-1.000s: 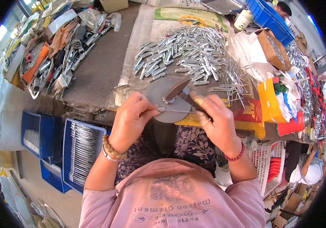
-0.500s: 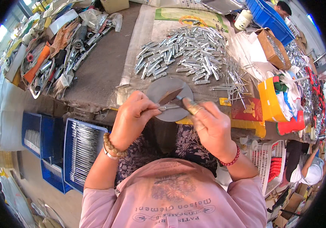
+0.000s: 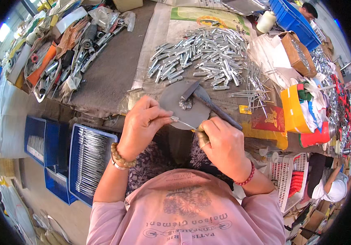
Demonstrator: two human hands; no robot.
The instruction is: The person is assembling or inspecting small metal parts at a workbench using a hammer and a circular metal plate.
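Stretching low at the left, the room's floor [image 3: 38, 183] is showing past a brown surface [image 3: 114, 61], which is carrying a pile of metal tubes [image 3: 222, 65], a round grey plate [image 3: 168, 99] and, across it, a hammer [image 3: 216, 108]. Over the plate's near edge, the left hand [image 3: 145, 124] is pinching a small tube [image 3: 174, 119] at one end of a thin rod [image 3: 186, 123], and the right hand [image 3: 224, 141] is pinching the other. Both are looking light, stiff and probably slippery but hardly fragile, and are likely calling for firm holds near either end.

Thin metal rod [image 3: 185, 123] and tubes [image 3: 224, 65] look shiny; grey disc [image 3: 168, 99] matt; blue bin [image 3: 293, 23] smooth plastic.
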